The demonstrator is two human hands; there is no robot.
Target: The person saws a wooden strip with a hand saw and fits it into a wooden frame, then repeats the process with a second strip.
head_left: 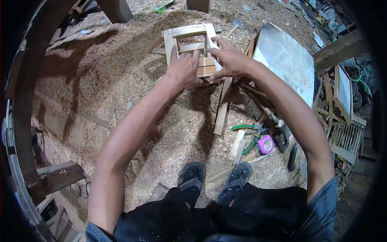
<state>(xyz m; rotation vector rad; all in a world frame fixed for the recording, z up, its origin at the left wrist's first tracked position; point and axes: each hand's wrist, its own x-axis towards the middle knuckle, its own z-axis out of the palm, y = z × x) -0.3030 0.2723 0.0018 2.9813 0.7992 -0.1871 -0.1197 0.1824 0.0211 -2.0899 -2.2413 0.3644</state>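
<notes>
A small frame of pale wood (189,30), with flat rails and slats joined at the corners, stands in front of me at the top middle. My left hand (183,68) grips its near left side, one finger stretched along the left upright and the thumb at the near edge. On the right upright is my right hand (229,58), its fingers curved over the wood and its thumb by the near slats (206,67). Both palms hide parts of the near end. Below the right hand a loose wooden strip (222,111) slants down to the floor.
Wood shavings cover the floor (161,133). Right of the frame leans a pale, stained board (287,60). Near my sandals (191,177) lie a pink tape measure (265,144), green-handled pliers (244,126) and wood offcuts. Dark posts (115,10) and a beam (340,49) stand around.
</notes>
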